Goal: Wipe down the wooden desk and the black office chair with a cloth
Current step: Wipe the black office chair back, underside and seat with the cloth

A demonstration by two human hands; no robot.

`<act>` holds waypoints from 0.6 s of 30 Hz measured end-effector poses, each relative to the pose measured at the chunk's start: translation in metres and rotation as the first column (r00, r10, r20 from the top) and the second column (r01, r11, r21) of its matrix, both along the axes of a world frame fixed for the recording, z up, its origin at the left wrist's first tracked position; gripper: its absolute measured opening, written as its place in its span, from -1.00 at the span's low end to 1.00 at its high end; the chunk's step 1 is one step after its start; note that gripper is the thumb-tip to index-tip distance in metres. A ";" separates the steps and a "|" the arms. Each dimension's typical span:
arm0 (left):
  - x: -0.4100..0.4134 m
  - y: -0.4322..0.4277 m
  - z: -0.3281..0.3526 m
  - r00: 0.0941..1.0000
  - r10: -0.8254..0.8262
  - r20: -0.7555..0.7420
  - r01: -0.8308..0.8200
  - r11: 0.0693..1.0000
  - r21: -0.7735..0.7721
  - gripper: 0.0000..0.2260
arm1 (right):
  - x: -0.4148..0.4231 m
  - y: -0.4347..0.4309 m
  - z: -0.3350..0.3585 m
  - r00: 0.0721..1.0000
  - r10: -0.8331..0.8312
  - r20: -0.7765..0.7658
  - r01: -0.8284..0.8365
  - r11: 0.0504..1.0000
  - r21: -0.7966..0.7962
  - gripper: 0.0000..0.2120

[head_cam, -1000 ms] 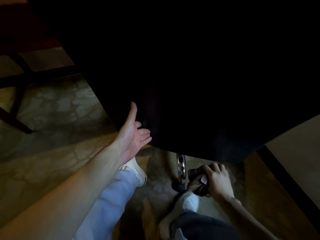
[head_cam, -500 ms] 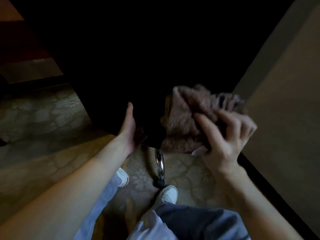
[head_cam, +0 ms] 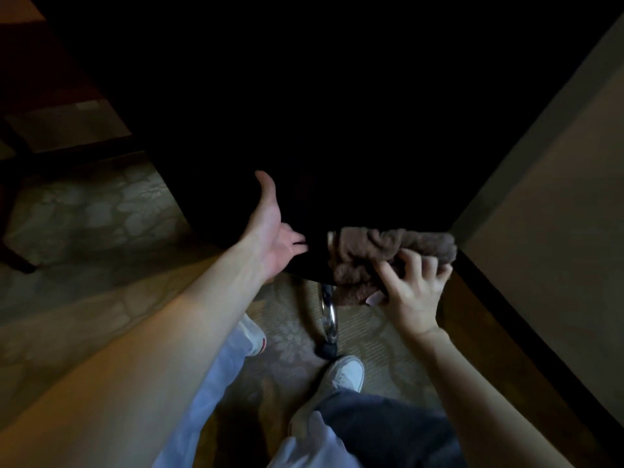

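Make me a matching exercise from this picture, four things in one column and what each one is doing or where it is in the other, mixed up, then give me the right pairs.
Column one:
1. left hand
2. right hand
3. brown cloth
4. chrome chair leg

Column two:
A. runs down from under the black chair to a dark caster on the carpet
B. bunched against the chair's lower edge
C. thumb up, fingers against the chair's edge
D. fingers curled, gripping the cloth

Pairs: 1-C, 2-D, 3-B, 4-A
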State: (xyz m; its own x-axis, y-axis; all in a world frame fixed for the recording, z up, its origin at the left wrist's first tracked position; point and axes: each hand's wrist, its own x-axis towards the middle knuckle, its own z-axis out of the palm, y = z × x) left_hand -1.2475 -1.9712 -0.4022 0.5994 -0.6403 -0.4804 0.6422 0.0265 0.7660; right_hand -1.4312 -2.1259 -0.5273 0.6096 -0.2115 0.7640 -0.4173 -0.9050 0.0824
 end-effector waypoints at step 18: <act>0.000 -0.030 -0.016 0.999 -0.036 0.010 0.036 0.999 -0.002 -0.05 | -0.058 -0.013 -0.120 0.841 -0.025 -0.541 0.455 0.576 0.679 -0.45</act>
